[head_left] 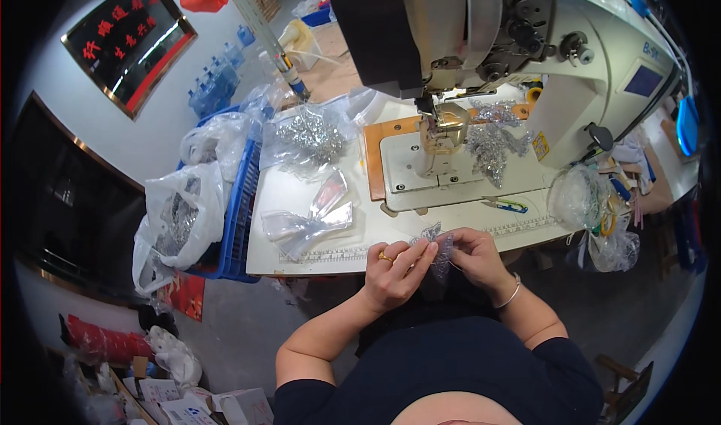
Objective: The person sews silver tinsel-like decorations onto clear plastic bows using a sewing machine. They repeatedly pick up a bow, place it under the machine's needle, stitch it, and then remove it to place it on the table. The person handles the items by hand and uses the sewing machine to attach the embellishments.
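At the near edge of the table (pixel 279 193), the left hand (pixel 394 276) and right hand (pixel 481 261) pinch the glittery silver piece (pixel 443 260) between their fingertips, and a slackened pinch could let it slip toward the floor (pixel 236 316), the edge being so close.

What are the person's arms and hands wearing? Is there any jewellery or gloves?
No gloves! Both hands are bare. The left hand wears a gold-coloured ring on one finger. By the right hand, a thin, pale, shiny bracelet goes around the wrist. The dark sleeves, navy or nearly black, are short, so the forearms are uncovered.
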`<state>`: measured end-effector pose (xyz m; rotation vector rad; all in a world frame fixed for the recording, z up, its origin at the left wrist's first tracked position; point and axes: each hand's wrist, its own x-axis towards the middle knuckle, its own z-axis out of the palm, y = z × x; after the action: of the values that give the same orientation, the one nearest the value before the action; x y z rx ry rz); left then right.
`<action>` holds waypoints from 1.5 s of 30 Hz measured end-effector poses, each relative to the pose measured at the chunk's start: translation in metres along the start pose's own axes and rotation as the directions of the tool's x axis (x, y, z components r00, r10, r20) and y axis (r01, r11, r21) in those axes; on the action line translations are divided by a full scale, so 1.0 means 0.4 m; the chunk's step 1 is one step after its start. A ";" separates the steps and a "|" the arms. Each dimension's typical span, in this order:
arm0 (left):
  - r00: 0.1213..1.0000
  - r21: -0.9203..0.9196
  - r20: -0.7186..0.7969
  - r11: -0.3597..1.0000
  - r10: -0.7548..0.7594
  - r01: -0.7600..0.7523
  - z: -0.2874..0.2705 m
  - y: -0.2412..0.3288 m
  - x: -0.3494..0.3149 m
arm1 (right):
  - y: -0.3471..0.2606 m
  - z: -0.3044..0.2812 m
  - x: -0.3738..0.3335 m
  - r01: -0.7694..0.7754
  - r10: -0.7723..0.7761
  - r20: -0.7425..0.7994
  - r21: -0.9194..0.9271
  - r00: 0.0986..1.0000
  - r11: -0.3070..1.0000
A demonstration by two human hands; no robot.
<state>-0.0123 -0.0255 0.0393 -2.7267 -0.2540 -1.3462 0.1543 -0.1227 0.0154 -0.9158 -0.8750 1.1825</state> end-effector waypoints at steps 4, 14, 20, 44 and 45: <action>1.000 0.083 0.021 0.996 0.014 -0.016 -0.003 -0.006 0.002 | -0.062 -0.007 0.002 -0.181 0.047 0.284 0.468 0.958 0.865; 0.952 -0.065 0.222 0.971 -0.212 0.231 0.041 0.059 -0.028 | 0.010 -0.001 0.025 -0.095 0.098 -0.178 0.025 0.979 0.995; 0.552 -0.428 0.328 0.400 -0.766 0.810 0.031 -0.032 -0.035 | -0.041 0.005 0.033 -0.095 0.077 -0.120 -0.145 0.990 0.985; 0.621 -0.560 0.739 -0.751 -0.262 0.350 0.052 -0.019 -0.078 | -0.045 0.024 0.053 0.060 -0.247 -0.136 -0.759 0.959 0.648; 0.649 -0.545 0.723 -0.773 -0.237 0.325 0.056 -0.020 -0.086 | -0.042 0.031 0.052 0.074 -0.238 -0.155 -0.673 0.959 0.736</action>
<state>-0.0170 -0.0179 -0.0016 -4.5357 -0.4395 -3.0802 0.1524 -0.1031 0.0371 -1.4921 -1.1813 0.5773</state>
